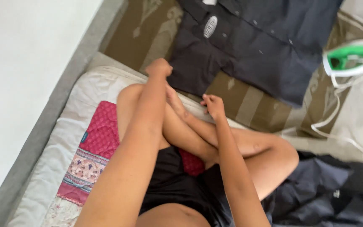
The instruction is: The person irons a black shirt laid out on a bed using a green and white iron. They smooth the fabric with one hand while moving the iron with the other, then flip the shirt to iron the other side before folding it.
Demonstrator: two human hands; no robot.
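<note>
A dark navy button-up shirt [257, 46] lies spread flat on a brown patterned blanket [148, 33] in front of me. My left hand [159, 67] is closed at the end of the shirt's short sleeve, touching or pinching its hem. My right hand [213, 105] hovers with curled fingers just below the shirt's lower edge, over the blanket, holding nothing that I can see. My crossed bare legs [198, 134] fill the middle of the view.
A green and white iron [353, 56] rests at the right with its white cord [337, 122] trailing down across the blanket. Another dark garment [328, 193] is heaped at the lower right. I sit on a white mattress [64, 138] with a pink quilted cushion [99, 138].
</note>
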